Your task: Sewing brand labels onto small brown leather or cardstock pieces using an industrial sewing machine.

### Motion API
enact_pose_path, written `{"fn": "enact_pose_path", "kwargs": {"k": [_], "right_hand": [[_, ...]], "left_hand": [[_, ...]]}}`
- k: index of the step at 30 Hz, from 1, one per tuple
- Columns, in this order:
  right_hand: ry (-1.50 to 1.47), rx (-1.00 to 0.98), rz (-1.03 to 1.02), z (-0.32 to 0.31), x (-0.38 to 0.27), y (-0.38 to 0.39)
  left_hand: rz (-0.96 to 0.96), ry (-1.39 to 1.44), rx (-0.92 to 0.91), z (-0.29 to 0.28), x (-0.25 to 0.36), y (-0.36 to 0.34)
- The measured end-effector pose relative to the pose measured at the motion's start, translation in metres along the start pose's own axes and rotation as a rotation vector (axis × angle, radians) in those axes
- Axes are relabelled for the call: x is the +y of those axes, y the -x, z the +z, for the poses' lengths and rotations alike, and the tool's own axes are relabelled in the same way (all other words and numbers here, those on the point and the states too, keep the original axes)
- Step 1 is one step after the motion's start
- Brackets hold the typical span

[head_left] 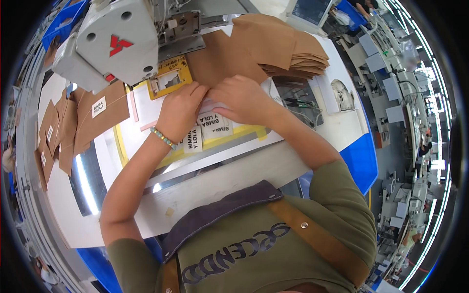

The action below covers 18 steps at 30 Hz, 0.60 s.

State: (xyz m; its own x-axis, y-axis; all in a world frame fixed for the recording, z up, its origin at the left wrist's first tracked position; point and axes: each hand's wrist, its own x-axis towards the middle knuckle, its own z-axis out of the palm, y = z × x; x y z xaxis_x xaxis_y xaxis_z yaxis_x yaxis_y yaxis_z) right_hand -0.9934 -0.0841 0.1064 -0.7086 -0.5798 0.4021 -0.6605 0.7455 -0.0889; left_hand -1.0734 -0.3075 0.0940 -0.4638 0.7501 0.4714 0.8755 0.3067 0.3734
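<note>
A brown fabric panel (217, 53) lies under the head of a white sewing machine (117, 41). At its near edge my left hand (181, 107) and my right hand (242, 100) meet, fingers bent and pressed together on the edge. My fingertips are partly hidden, so the exact grip is unclear. A yellow frame (188, 75) with a rectangular opening sits just beyond my left hand, under the machine. Below my hands, loose white labels (193, 141) with black lettering lie on a white board edged with yellow tape (239, 132).
Brown panels (308, 56) are stacked at the back right. Brown pieces with white labels (115, 105) lie at the left. A clear tray with small tools (305, 108) is right of my right hand. Blue bins (361, 163) stand beside the table, and a monitor (308, 13) is behind.
</note>
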Motion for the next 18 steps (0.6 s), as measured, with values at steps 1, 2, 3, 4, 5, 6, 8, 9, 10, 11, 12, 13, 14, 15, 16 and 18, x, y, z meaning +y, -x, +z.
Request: {"fn": "enact_pose_path", "kwargs": {"k": [1,2,3,4,5,6,8,9,10,11,12,13,14,15,16,18], "right_hand": [[0.052,0.035,0.045,-0.003,0.002,0.004],[0.102,0.07,0.088,-0.005,0.005,0.008],[0.152,0.104,0.131,-0.006,0.008,0.013],[0.136,0.104,0.123,-0.006,0.014,0.019],[0.195,0.07,0.148,-0.008,0.022,0.025],[0.255,0.036,0.172,-0.006,0.027,0.027],[0.236,0.072,0.176,-0.001,0.03,0.025],[0.228,0.106,0.185,0.003,0.031,0.023],[0.221,0.108,0.183,0.007,0.032,0.02],[0.223,0.14,0.137,0.014,0.032,0.017],[0.225,0.171,0.091,0.019,0.03,0.015],[0.218,0.172,0.088,0.021,0.027,0.011],[0.185,0.118,0.076,0.022,0.024,0.008],[0.152,0.063,0.064,0.022,0.02,0.006],[0.145,0.061,0.063,0.021,0.016,0.007],[0.02,-0.11,0.152,0.018,0.01,0.01]], "left_hand": [[0.009,-0.034,0.026,-0.002,-0.002,0.0],[0.003,-0.039,0.006,-0.005,-0.005,0.003],[-0.011,-0.044,0.0,-0.007,-0.011,0.007],[0.017,-0.078,-0.007,-0.009,-0.016,0.012],[0.048,-0.112,-0.013,-0.012,-0.02,0.016],[0.063,-0.164,-0.013,-0.015,-0.023,0.021],[0.1,-0.247,-0.024,-0.022,-0.032,0.03],[0.146,-0.326,-0.031,-0.027,-0.036,0.036],[0.163,-0.39,-0.036,-0.033,-0.037,0.041],[0.158,-0.393,-0.04,-0.037,-0.04,0.047],[0.157,-0.427,-0.035,-0.041,-0.042,0.053],[0.153,-0.464,-0.029,-0.046,-0.046,0.06],[0.14,-0.497,-0.037,-0.052,-0.048,0.067],[0.133,-0.498,-0.042,-0.057,-0.052,0.073],[0.091,-0.515,-0.058,-0.062,-0.056,0.081],[0.024,-0.54,-0.046,-0.069,-0.064,0.094]]}}
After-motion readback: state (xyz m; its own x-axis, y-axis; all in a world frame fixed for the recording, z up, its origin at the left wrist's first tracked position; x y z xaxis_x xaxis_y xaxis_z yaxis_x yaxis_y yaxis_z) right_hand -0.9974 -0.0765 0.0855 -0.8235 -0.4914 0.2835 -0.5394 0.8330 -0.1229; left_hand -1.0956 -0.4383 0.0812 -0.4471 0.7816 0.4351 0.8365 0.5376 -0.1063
